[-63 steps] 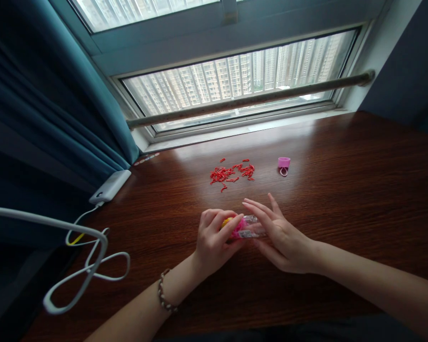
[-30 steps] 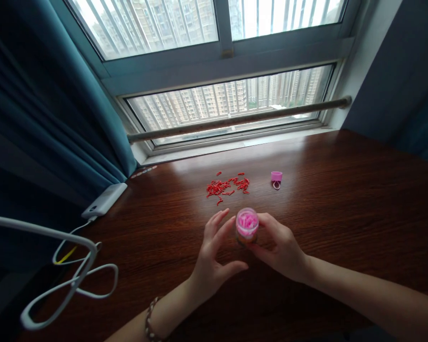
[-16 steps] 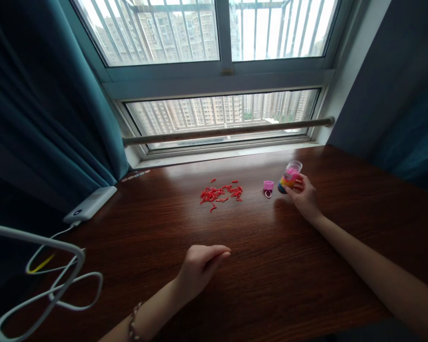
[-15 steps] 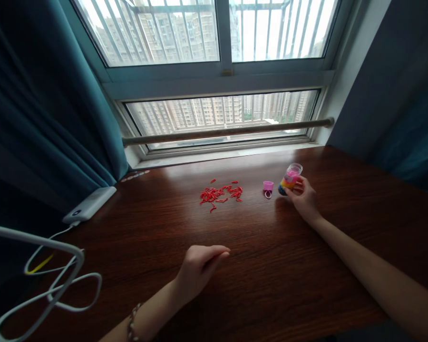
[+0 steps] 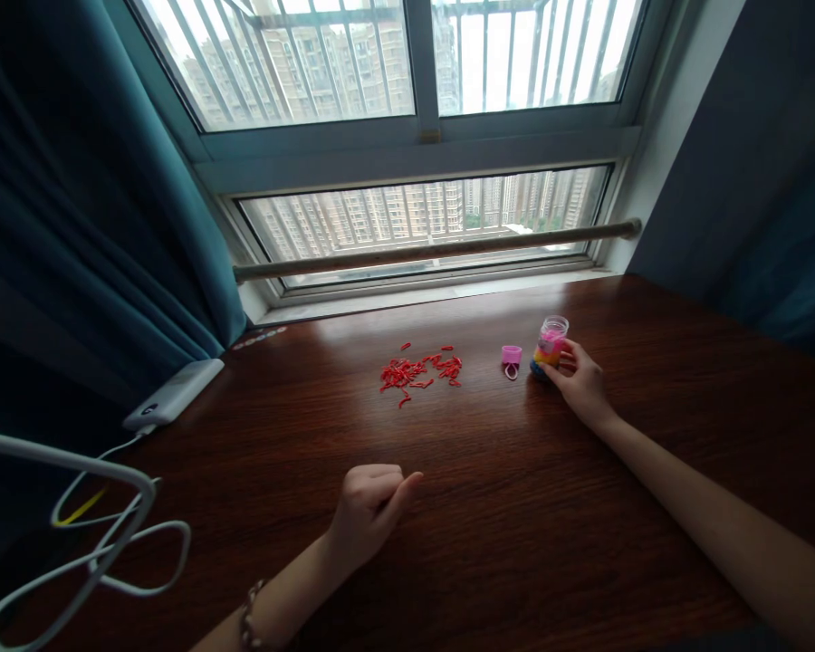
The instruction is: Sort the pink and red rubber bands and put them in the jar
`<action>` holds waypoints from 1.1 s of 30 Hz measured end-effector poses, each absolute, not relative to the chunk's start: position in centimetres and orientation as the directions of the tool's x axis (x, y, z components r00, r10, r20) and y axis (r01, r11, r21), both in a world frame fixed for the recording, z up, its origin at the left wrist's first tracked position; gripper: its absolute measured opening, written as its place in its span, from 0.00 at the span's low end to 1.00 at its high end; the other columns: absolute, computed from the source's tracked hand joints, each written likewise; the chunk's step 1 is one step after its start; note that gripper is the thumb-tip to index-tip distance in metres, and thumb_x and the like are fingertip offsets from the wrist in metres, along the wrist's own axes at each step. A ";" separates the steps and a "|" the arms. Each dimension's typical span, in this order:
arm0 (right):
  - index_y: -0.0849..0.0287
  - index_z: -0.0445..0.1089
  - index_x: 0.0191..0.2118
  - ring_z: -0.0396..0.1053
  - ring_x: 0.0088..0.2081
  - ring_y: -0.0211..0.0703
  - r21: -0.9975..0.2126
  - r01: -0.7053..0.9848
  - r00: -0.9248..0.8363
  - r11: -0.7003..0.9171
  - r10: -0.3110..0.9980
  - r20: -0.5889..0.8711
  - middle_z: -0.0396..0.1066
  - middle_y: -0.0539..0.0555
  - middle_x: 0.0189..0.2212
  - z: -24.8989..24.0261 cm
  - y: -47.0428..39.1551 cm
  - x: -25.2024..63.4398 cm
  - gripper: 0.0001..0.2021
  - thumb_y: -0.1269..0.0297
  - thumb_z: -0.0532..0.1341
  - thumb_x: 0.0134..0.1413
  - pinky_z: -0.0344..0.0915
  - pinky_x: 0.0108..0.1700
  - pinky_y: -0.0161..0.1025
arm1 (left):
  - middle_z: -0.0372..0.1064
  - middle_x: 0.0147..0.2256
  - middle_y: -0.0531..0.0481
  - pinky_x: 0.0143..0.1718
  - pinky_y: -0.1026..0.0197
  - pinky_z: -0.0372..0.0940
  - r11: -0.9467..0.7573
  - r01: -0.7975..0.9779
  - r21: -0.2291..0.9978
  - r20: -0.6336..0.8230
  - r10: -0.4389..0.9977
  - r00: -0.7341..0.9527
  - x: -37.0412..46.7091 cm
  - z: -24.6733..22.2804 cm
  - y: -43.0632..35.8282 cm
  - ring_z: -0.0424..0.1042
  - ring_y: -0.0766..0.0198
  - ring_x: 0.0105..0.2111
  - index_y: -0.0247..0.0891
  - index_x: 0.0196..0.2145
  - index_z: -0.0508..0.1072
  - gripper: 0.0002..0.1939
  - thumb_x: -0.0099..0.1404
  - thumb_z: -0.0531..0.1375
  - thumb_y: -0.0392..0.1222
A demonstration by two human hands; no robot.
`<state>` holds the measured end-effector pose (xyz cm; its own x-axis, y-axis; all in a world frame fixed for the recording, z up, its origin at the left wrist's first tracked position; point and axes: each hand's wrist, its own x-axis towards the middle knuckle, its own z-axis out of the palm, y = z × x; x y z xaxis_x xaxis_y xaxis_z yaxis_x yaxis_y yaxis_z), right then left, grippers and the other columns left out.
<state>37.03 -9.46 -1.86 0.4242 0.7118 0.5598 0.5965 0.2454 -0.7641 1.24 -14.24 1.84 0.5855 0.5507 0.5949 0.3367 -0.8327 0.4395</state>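
Setting: a dark, glossy wooden table set against a wide window with bars, seen from a camera on the person's head looking forward and down.
Right hand: the right hand reaches out to the far right part of the table, fingers wrapped around the side of a small jar, gripping it.
Jar: the small clear jar stands upright on the table with its mouth uncovered; it is filled with small pieces in layers of pink, yellow and blue.
Lid: a pink lid lies on the table just to the left of the jar, close to it but apart, with a small loop attached on its near side.
Red pieces: a scatter of small red pieces lies on the table left of the lid, well apart from both hands.
Left hand: the left hand rests on the near part of the table, fingers curled into a loose fist with the thumb pointing forward; it holds nothing that can be seen. A beaded bracelet circles its wrist.
Left edge: a white power bank lies at the table's left edge beside a teal curtain, with a white cable looping away from it.
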 end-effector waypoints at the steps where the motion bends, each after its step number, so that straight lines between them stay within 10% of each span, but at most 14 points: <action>1: 0.62 0.61 0.49 0.69 0.39 0.50 -0.765 0.597 0.422 0.243 0.715 0.557 0.68 0.61 0.41 -1.9 -9.5 37.1 0.27 0.54 0.64 0.42 0.68 0.41 0.50 | 0.42 0.15 0.58 0.19 0.67 0.43 -0.824 0.354 0.443 0.589 0.565 0.578 1.3 1.8 -14.2 0.46 0.75 0.16 0.35 0.15 0.46 0.20 0.61 0.52 0.30; 16: 0.61 0.57 0.50 0.60 0.44 0.51 -0.497 0.835 0.362 0.235 0.445 0.819 0.60 0.62 0.46 0.0 -11.5 35.4 0.22 0.62 0.59 0.49 0.61 0.44 0.51 | 0.43 0.16 0.58 0.18 0.68 0.46 -0.677 0.495 0.545 0.471 0.736 0.487 1.1 0.9 -13.5 0.47 0.75 0.15 0.36 0.16 0.50 0.20 0.64 0.48 0.38; 23: 0.59 0.64 0.42 0.64 0.41 0.44 -0.321 0.678 -0.356 0.661 0.677 0.644 0.65 0.57 0.37 1.1 -13.1 30.3 0.09 0.69 0.50 0.59 0.62 0.44 0.42 | 0.57 0.19 0.56 0.24 0.67 0.56 -0.503 0.576 0.644 0.416 0.862 0.289 0.4 1.1 -11.0 0.59 0.70 0.19 0.36 0.29 0.66 0.11 0.64 0.47 0.41; 28: 0.60 0.63 0.46 0.62 0.47 0.48 -0.373 0.713 -0.374 0.594 0.772 0.513 0.66 0.59 0.43 0.8 -7.9 27.4 0.12 0.62 0.50 0.60 0.60 0.49 0.45 | 0.66 0.32 0.49 0.29 0.64 0.63 -0.434 0.538 0.723 0.370 0.900 0.228 0.6 2.9 -9.0 0.66 0.67 0.26 0.36 0.42 0.64 0.12 0.62 0.48 0.39; 33: 0.69 0.58 0.52 0.50 0.57 0.57 -0.396 0.833 -0.255 0.387 0.903 0.347 0.55 0.70 0.54 -0.3 -0.1 25.7 0.24 0.54 0.53 0.57 0.50 0.56 0.51 | 0.62 0.50 0.44 0.50 0.53 0.60 -0.539 0.612 0.578 0.185 0.818 0.545 -2.0 5.0 -15.3 0.63 0.56 0.49 0.42 0.47 0.67 0.17 0.59 0.54 0.43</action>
